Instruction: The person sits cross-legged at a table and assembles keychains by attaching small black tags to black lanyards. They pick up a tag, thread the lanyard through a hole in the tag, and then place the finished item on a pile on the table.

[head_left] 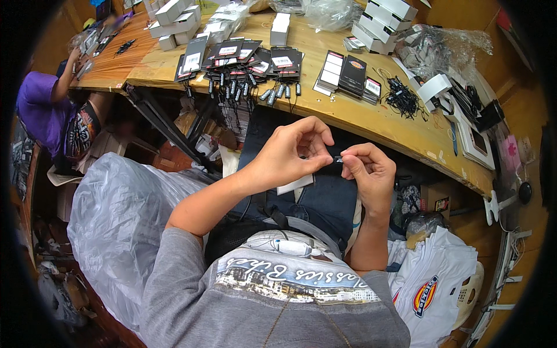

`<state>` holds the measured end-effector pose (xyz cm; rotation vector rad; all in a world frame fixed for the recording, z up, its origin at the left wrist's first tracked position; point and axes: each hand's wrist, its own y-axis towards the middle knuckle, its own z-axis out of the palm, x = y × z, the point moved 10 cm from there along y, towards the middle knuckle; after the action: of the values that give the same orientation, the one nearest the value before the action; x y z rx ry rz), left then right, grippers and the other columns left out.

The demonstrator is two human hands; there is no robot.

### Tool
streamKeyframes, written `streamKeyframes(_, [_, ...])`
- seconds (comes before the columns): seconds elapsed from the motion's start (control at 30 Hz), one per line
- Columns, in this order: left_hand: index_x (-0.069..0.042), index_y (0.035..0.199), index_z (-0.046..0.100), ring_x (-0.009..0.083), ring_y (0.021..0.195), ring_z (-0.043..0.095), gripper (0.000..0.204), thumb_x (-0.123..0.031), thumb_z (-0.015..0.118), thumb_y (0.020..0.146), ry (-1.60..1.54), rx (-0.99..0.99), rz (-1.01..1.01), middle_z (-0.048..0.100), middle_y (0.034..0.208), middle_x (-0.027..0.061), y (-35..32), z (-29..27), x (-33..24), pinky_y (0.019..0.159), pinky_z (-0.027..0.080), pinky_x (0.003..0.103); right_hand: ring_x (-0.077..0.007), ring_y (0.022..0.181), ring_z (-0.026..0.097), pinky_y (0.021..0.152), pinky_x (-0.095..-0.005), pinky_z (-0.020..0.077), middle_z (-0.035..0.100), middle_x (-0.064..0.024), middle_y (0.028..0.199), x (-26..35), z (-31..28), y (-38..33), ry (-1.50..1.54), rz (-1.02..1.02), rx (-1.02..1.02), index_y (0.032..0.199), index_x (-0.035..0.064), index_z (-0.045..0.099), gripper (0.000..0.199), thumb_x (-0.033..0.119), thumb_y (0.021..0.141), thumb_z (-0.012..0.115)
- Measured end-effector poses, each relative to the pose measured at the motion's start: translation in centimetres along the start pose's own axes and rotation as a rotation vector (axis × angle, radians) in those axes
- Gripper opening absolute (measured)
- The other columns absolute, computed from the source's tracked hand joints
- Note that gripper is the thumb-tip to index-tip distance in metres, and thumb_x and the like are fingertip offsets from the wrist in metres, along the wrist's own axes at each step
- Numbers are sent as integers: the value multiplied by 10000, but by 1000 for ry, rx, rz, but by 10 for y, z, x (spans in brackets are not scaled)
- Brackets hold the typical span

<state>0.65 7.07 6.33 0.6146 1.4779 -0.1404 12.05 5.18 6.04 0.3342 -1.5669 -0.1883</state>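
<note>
Above my lap, my left hand [293, 149] is closed in a pinch, thumb against fingertips. What it holds, if anything, is too small to make out. Facing it, my right hand [370, 171] pinches a small black tag seal [339, 159] with pale marks, which sticks out toward the left fingertips. On the table beyond lie black hang tags [229, 49] with white labels, their cords and black seals dangling over the front edge. Right of these sit stacks of black tags [352, 73] and white labels [331, 69], with a tangle of loose black cords [404, 97] beside them.
White boxes [174, 23] are stacked at the back left, more boxes [383, 26] at the back right. A large translucent plastic bag [119, 214] bulges at my left. Folded white garments [438, 278] lie at my right. A person in purple [43, 110] works far left.
</note>
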Motion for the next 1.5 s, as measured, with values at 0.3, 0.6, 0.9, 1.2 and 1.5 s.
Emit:
streamKeyframes(0.3, [-8, 865, 471, 84, 676, 526, 294, 7, 642, 626, 6, 56, 146, 525, 695, 24, -1, 4, -11, 595, 438, 208, -102, 492, 489, 448, -193, 393, 509, -55, 611, -5, 3, -6, -16, 28, -19, 713, -7, 524, 85, 63, 735, 566])
streamKeyframes(0.6, [7, 870, 459, 118, 676, 537, 369, -89, 688, 598, 14, 166, 205, 557, 687, 55, 0, 13, -7, 585, 427, 229, -58, 465, 382, 410, -157, 278, 444, -16, 574, 3, 11, -7, -80, -36, 35, 759, 17, 488, 104, 108, 767, 538])
streamKeyframes(0.9, [46, 998, 493, 141, 770, 546, 321, -55, 577, 706, -386, 713, 33, 580, 849, 112, -24, 60, 7, 699, 422, 249, -39, 459, 370, 385, -142, 258, 446, -5, 611, 22, -15, -6, -199, -47, 37, 736, 40, 477, 136, 148, 767, 553])
streamKeyframes(1.2, [-27, 861, 587, 124, 732, 544, 221, -13, 601, 641, 311, 268, 81, 590, 822, 67, -2, -18, -32, 645, 432, 245, -50, 470, 446, 394, -146, 297, 515, -23, 604, 54, -14, 17, -25, -91, -37, 785, -6, 537, 127, 85, 723, 598])
streamKeyframes(1.5, [-25, 701, 518, 269, 684, 523, 130, 30, 560, 591, 1020, -240, 567, 502, 713, 95, 55, -102, -72, 597, 424, 332, -72, 520, 480, 475, -193, 388, 544, -43, 634, 19, 38, 50, -142, -70, 140, 891, 8, 513, 140, -13, 757, 480])
